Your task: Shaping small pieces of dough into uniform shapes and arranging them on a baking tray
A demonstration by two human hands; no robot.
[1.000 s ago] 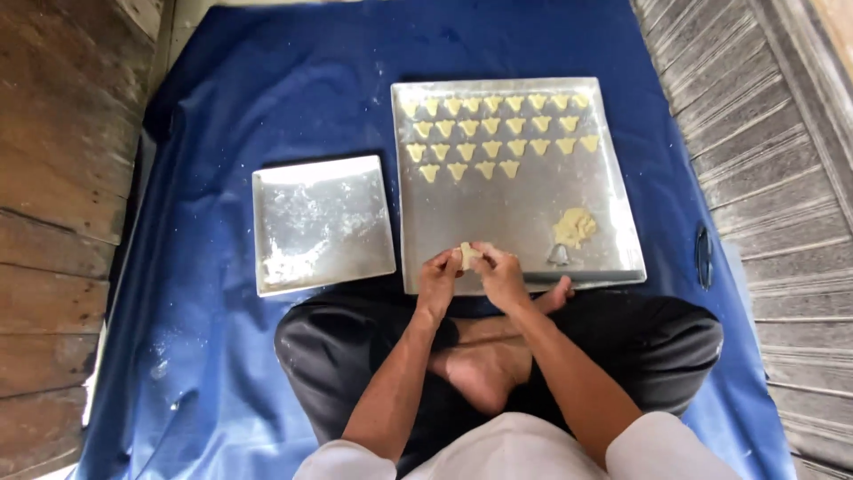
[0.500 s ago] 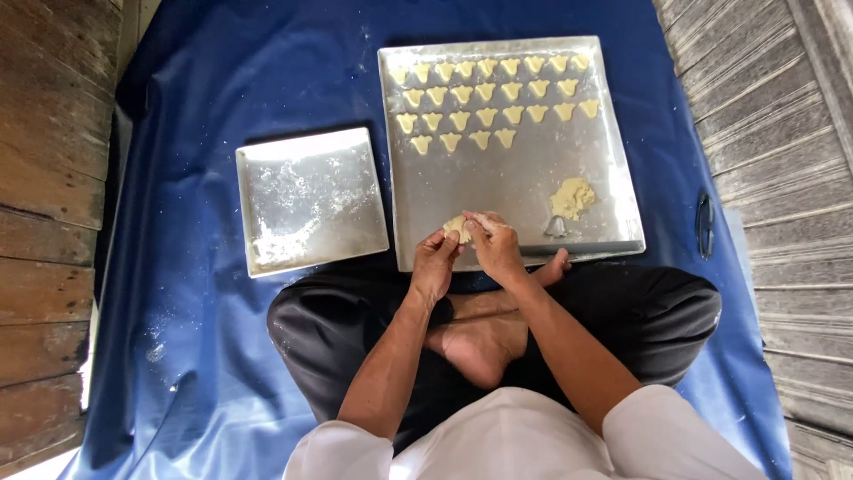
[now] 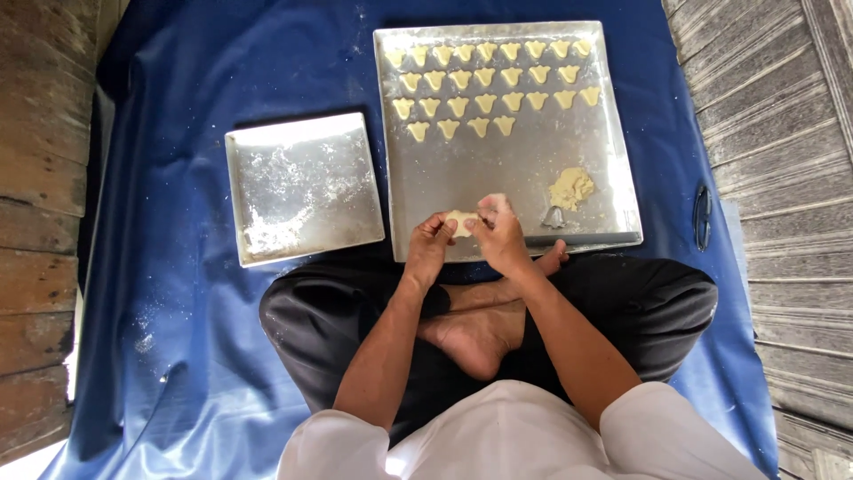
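My left hand (image 3: 431,245) and my right hand (image 3: 499,238) meet over the near edge of a large metal baking tray (image 3: 498,169). Together they pinch a small piece of pale dough (image 3: 461,220) between the fingertips. Rows of small cut dough shapes (image 3: 489,84) lie across the far part of the tray. A crumbly lump of dough (image 3: 570,188) and a small metal cutter (image 3: 554,218) rest on the tray just right of my right hand.
A smaller square metal tray (image 3: 302,185) dusted with flour lies to the left. Everything sits on a blue cloth (image 3: 178,267) over wooden floorboards. My crossed legs in dark trousers (image 3: 338,320) are below the tray. A dark ring-shaped object (image 3: 702,216) lies at the right.
The view has shifted slightly. My hands stay together at the tray's near edge, working the same dough piece; the trays have not moved.
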